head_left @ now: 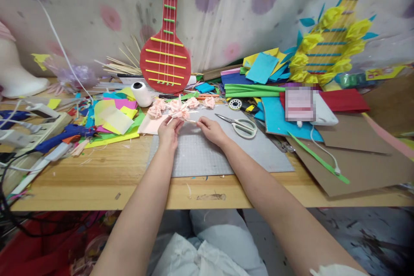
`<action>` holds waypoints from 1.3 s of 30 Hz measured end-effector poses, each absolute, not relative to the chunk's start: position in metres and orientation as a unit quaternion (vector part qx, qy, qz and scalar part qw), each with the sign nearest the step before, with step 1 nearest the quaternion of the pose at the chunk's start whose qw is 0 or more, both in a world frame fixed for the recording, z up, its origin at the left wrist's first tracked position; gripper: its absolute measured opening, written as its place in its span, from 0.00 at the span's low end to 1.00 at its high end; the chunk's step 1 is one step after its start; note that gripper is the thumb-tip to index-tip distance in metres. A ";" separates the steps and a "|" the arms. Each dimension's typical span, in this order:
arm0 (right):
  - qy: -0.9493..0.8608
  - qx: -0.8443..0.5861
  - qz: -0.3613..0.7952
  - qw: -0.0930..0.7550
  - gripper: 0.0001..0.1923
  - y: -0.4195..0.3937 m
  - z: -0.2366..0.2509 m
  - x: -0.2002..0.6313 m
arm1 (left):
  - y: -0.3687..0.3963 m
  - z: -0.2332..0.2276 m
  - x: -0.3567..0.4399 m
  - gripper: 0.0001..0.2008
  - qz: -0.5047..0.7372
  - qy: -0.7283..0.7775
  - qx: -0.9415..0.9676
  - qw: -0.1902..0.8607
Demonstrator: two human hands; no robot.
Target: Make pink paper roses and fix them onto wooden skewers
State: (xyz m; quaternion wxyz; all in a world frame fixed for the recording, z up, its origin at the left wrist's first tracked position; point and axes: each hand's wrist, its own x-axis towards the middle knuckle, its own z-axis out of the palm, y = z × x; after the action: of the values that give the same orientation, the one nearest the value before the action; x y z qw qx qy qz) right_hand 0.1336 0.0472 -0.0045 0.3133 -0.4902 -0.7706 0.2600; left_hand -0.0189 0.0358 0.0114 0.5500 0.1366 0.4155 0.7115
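Observation:
My left hand (170, 133) is closed near the base of a pink paper flower (180, 113), holding it above the grey cutting mat (200, 155). The fingers of my right hand (209, 129) pinch the thin stem (191, 121) that runs out from that flower to the right. Behind my hands several more pink paper flowers (157, 108) lie in a row, some by a sheet of pale pink paper (150, 125). To the right on the mat rest scissors (242, 128) with pale handles, blades pointing left.
A red paper instrument (165, 62) and a yellow flowered one (325, 51) lean at the back. Thread spool (141, 94), coloured paper (113, 116) and a blue glue gun (64, 136) lie left. Brown cardboard (365, 159) and a white cable (325, 148) lie right.

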 end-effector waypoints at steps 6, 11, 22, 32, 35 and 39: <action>-0.782 -0.499 0.244 0.285 0.14 0.045 0.000 0.134 | 0.036 0.012 -0.021 0.11 0.702 0.413 0.143 0.563; -0.787 -0.510 0.228 0.263 0.16 0.045 0.000 0.133 | 0.035 0.012 -0.020 0.12 0.700 0.413 0.150 0.563; -0.808 -0.507 0.197 0.226 0.20 0.043 0.002 0.132 | 0.035 0.012 -0.019 0.16 0.705 0.440 0.137 0.539; -0.827 -0.505 0.168 0.180 0.20 0.041 0.005 0.132 | 0.031 0.016 -0.019 0.18 0.689 0.486 0.196 0.500; -0.827 -0.508 0.167 0.176 0.20 0.040 0.005 0.131 | 0.031 0.016 -0.019 0.19 0.679 0.486 0.207 0.510; -0.825 -0.506 0.179 0.175 0.20 0.040 0.006 0.130 | 0.032 0.016 -0.019 0.20 0.675 0.494 0.193 0.513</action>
State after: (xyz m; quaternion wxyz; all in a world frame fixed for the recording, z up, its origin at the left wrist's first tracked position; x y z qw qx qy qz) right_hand 0.1303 0.0397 0.0061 0.1751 -0.5065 -0.8250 0.1793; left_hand -0.0189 0.0322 0.0156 0.5127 0.1926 0.4942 0.6752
